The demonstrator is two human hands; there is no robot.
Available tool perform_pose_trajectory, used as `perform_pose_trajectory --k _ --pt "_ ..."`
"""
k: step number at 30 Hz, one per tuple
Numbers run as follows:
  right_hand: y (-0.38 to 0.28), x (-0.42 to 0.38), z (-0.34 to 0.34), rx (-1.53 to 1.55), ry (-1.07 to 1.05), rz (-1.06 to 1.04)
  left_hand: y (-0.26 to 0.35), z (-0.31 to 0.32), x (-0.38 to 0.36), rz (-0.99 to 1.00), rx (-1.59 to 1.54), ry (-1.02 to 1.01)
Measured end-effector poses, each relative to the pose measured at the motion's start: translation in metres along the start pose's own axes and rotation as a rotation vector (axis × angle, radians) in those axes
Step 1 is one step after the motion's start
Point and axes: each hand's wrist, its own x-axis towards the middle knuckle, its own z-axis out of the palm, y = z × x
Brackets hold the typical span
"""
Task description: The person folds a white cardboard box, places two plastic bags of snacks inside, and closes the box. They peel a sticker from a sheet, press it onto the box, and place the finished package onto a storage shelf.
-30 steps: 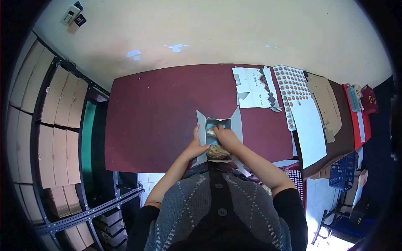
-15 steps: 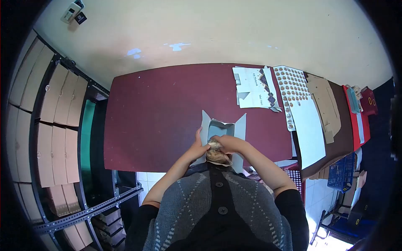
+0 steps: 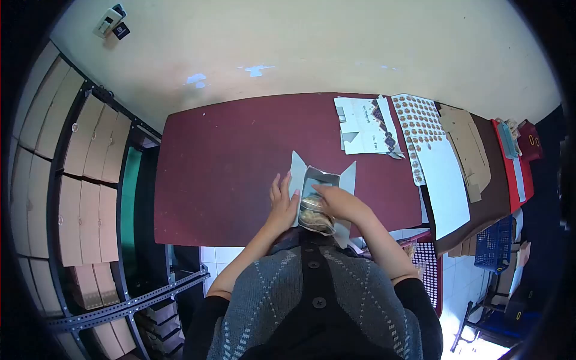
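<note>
A small carton (image 3: pixel 323 177), pale grey-blue inside, stands with its flaps up at the table's front edge, close to my body. In its near part lies a clear plastic bag (image 3: pixel 316 216) with beige contents that I cannot make out. My right hand (image 3: pixel 341 204) reaches in over the right side, its fingers bent around the bag's upper right edge; some fingertips are hidden. Against the outside of the left flap rests my left hand (image 3: pixel 283 207), fingers stretched and apart, holding nothing.
A dark red table (image 3: pixel 234 162) spreads ahead. Flat printed cartons (image 3: pixel 363 126) lie at its back right, beside a sticker sheet (image 3: pixel 414 120) and brown cardboard (image 3: pixel 468 144). Shelves of boxes (image 3: pixel 78 222) stand left. A blue basket (image 3: pixel 494 246) and a crate (image 3: pixel 429 264) sit lower right.
My left hand has let go of the bag and opened along the left flap. The bag now lies flatter in the carton, and my right hand has shifted to its right edge.
</note>
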Motion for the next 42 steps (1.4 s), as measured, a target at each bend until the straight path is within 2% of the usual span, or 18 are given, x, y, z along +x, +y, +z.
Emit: perform_pose_trajectory --k 1,3,6,9,11,14,16,20,21,23,25,27,29,31,33,37,39,42 --pt "-0.006 -0.007 -0.014 0.191 0.052 0.017 0.012 -0.008 -0.001 0.102 0.074 0.065" --pt "-0.012 -0.025 -0.028 0.238 0.183 0.021 0.033 -0.009 -0.004 0.187 0.222 0.104" --pt "-0.005 -0.052 -0.028 0.315 0.361 0.079 0.037 0.013 -0.004 0.505 0.344 -0.22" --pt "-0.001 -0.085 -0.02 0.328 0.469 0.168 0.007 0.055 -0.005 0.415 0.504 -0.36" --pt "-0.002 -0.113 -0.011 0.347 0.587 0.263 0.002 0.054 0.0 0.494 0.531 -0.338" --pt "0.0 -0.159 0.012 0.38 0.642 0.443 -0.004 0.053 0.002 0.442 0.584 -0.446" --pt "0.007 -0.19 0.028 0.458 0.619 0.641 -0.001 0.051 0.004 0.435 0.621 -0.495" --pt "0.025 -0.257 0.066 0.468 0.712 0.834 0.031 0.036 0.007 0.322 0.719 -0.594" --pt "0.028 -0.271 0.074 0.481 0.734 0.873 0.048 0.034 0.004 0.266 0.638 -0.534" --pt "0.034 -0.301 0.091 0.503 0.801 1.044 0.074 0.04 -0.006 0.376 0.462 -0.276" --pt "0.041 -0.332 0.113 0.531 0.865 1.083 0.109 0.047 -0.018 0.512 0.318 -0.27" --pt "0.057 -0.361 0.138 0.551 0.92 1.131 0.133 0.074 -0.032 0.708 0.124 -0.244" --pt "0.075 -0.387 0.172 0.591 1.012 1.133 0.146 0.113 -0.052 0.815 0.183 -0.373" --pt "0.084 -0.41 0.193 0.533 0.929 1.199 0.162 0.156 -0.079 0.831 0.173 -0.478" --pt "0.091 -0.426 0.209 0.684 0.933 1.243 0.162 0.209 -0.102 0.777 0.158 -0.761" --pt "0.126 -0.449 0.272 0.863 0.956 1.314 0.102 0.33 -0.131 0.693 0.125 -0.999" --pt "0.146 -0.461 0.297 0.914 0.944 1.349 0.076 0.389 -0.138 0.426 0.186 -1.184" --pt "0.171 -0.462 0.327 0.988 0.847 1.364 0.06 0.448 -0.147 0.37 0.366 -1.18"
